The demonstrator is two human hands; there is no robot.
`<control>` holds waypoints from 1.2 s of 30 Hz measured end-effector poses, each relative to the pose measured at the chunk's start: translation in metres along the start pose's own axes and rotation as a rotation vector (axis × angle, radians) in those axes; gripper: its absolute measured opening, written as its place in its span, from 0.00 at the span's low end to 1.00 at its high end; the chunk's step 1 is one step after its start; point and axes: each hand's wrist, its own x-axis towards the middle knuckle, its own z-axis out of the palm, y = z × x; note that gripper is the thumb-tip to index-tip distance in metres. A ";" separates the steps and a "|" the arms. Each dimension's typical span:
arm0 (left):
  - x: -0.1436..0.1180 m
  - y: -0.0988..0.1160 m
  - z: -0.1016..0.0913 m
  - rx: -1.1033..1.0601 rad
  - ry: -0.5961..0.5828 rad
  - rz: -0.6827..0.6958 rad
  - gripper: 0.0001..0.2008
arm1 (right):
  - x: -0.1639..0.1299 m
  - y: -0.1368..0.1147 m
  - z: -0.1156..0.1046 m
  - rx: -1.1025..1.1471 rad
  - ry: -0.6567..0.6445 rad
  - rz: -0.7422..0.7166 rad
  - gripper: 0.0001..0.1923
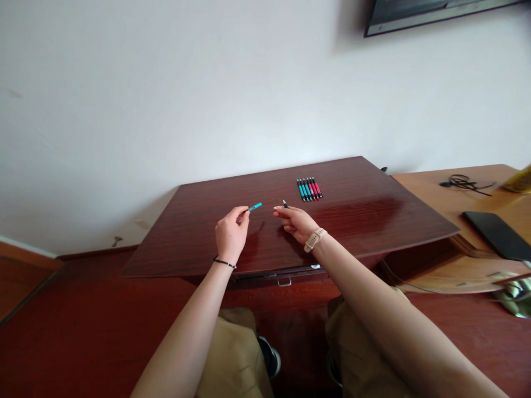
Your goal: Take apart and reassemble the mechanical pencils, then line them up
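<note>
My left hand (232,235) pinches a slim teal pen piece (255,207) between thumb and fingertips, above the dark table. To its right, my right hand (296,220) grips a black pen piece with a pale tip (285,204); the fingers hide most of it. The two pieces are held apart from each other. Beyond the right hand, several pens (309,189) lie side by side in a neat row on the tabletop, teal ones at the left and red or pink ones at the right, with black ends.
The dark reddish wooden table (199,221) stands against a white wall. A lighter wooden desk (431,190) adjoins it on the right, bearing a black flat object (498,235) and a coiled black cable (464,182). A screen (415,16) hangs above.
</note>
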 end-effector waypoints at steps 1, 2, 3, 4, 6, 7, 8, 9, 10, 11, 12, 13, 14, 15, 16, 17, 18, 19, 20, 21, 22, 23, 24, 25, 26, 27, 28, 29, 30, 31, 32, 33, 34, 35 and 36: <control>-0.002 0.000 -0.001 0.047 -0.022 0.008 0.08 | 0.000 0.000 -0.001 -0.009 0.002 -0.002 0.06; -0.004 -0.001 -0.001 0.092 -0.041 0.018 0.08 | 0.000 0.001 -0.002 -0.016 0.003 -0.004 0.06; -0.007 -0.002 -0.002 0.135 -0.057 0.028 0.08 | 0.000 0.001 -0.003 -0.024 0.003 -0.007 0.07; -0.009 -0.003 -0.002 0.175 -0.073 0.037 0.08 | 0.000 0.001 -0.004 -0.034 0.001 -0.010 0.07; -0.012 -0.006 -0.002 0.242 -0.102 0.045 0.07 | 0.000 0.002 -0.005 -0.057 -0.010 -0.015 0.09; -0.014 -0.008 -0.002 0.269 -0.116 0.044 0.07 | 0.000 0.002 -0.006 -0.067 -0.017 -0.016 0.09; -0.015 -0.009 -0.002 0.294 -0.131 0.042 0.07 | 0.000 0.001 -0.006 -0.075 -0.022 -0.017 0.10; -0.016 -0.011 -0.002 0.317 -0.145 0.038 0.07 | 0.000 0.001 -0.007 -0.080 -0.026 -0.017 0.10; -0.016 -0.011 -0.002 0.339 -0.156 0.032 0.06 | -0.001 0.001 -0.007 -0.082 -0.027 -0.018 0.10; -0.016 -0.012 -0.002 0.358 -0.165 0.027 0.06 | -0.001 0.001 -0.007 -0.081 -0.027 -0.020 0.09; -0.016 -0.012 -0.003 0.375 -0.172 0.024 0.06 | -0.001 0.001 -0.007 -0.079 -0.027 -0.021 0.09; -0.016 -0.013 -0.003 0.388 -0.177 0.022 0.06 | -0.001 0.001 -0.007 -0.077 -0.028 -0.021 0.08; -0.016 -0.013 -0.004 0.399 -0.179 0.023 0.06 | -0.002 0.000 -0.007 -0.075 -0.028 -0.020 0.08; -0.016 -0.013 -0.004 0.409 -0.181 0.027 0.06 | -0.002 0.000 -0.006 -0.075 -0.028 -0.019 0.08; -0.016 -0.013 -0.005 0.421 -0.184 0.033 0.06 | -0.002 0.000 -0.006 -0.076 -0.030 -0.017 0.07; -0.016 -0.012 -0.006 0.435 -0.187 0.038 0.07 | -0.002 0.000 -0.006 -0.076 -0.032 -0.015 0.08; -0.017 -0.012 -0.008 0.452 -0.192 0.041 0.07 | -0.002 0.000 -0.006 -0.075 -0.034 -0.014 0.08; -0.017 -0.011 -0.009 0.469 -0.199 0.043 0.07 | -0.002 -0.001 -0.006 -0.074 -0.038 -0.012 0.08; -0.018 -0.011 -0.010 0.485 -0.207 0.041 0.07 | -0.002 -0.001 -0.007 -0.072 -0.042 -0.010 0.09; -0.018 -0.010 -0.012 0.498 -0.215 0.038 0.06 | -0.002 -0.001 -0.007 -0.071 -0.045 -0.010 0.09; -0.019 -0.010 -0.013 0.510 -0.222 0.035 0.06 | -0.002 -0.001 -0.007 -0.072 -0.046 -0.011 0.10; -0.019 -0.010 -0.014 0.518 -0.227 0.034 0.06 | -0.002 -0.001 -0.007 -0.074 -0.048 -0.011 0.10; -0.020 -0.011 -0.014 0.523 -0.229 0.034 0.06 | -0.002 -0.001 -0.008 -0.077 -0.050 -0.011 0.10; -0.020 -0.012 -0.014 0.526 -0.230 0.036 0.06 | -0.002 -0.001 -0.008 -0.078 -0.051 -0.011 0.10; -0.020 -0.013 -0.014 0.528 -0.230 0.038 0.06 | -0.002 -0.001 -0.008 -0.079 -0.051 -0.009 0.10; -0.019 -0.014 -0.013 0.527 -0.231 0.040 0.07 | -0.002 -0.001 -0.008 -0.079 -0.050 -0.008 0.09; -0.019 -0.015 -0.012 0.524 -0.232 0.040 0.07 | -0.002 -0.001 -0.008 -0.079 -0.049 -0.008 0.09; -0.019 -0.016 -0.011 0.520 -0.233 0.037 0.07 | -0.002 -0.001 -0.007 -0.079 -0.048 -0.008 0.08; -0.018 -0.017 -0.011 0.515 -0.233 0.032 0.07 | -0.002 0.000 -0.007 -0.082 -0.047 -0.008 0.08; -0.017 -0.017 -0.010 0.510 -0.232 0.026 0.07 | -0.002 0.000 -0.007 -0.086 -0.048 -0.006 0.09; -0.017 -0.017 -0.009 0.504 -0.230 0.021 0.06 | -0.002 0.000 -0.007 -0.089 -0.050 -0.004 0.09; -0.016 -0.017 -0.009 0.498 -0.229 0.017 0.06 | -0.002 0.000 -0.006 -0.093 -0.050 -0.001 0.09; -0.016 -0.016 -0.008 0.493 -0.228 0.015 0.06 | -0.002 0.000 -0.006 -0.096 -0.049 0.000 0.10; -0.016 -0.015 -0.008 0.487 -0.227 0.014 0.06 | -0.002 0.000 -0.006 -0.097 -0.045 -0.001 0.10; -0.015 -0.015 -0.007 0.481 -0.226 0.009 0.06 | -0.003 0.000 -0.006 -0.096 -0.041 -0.002 0.09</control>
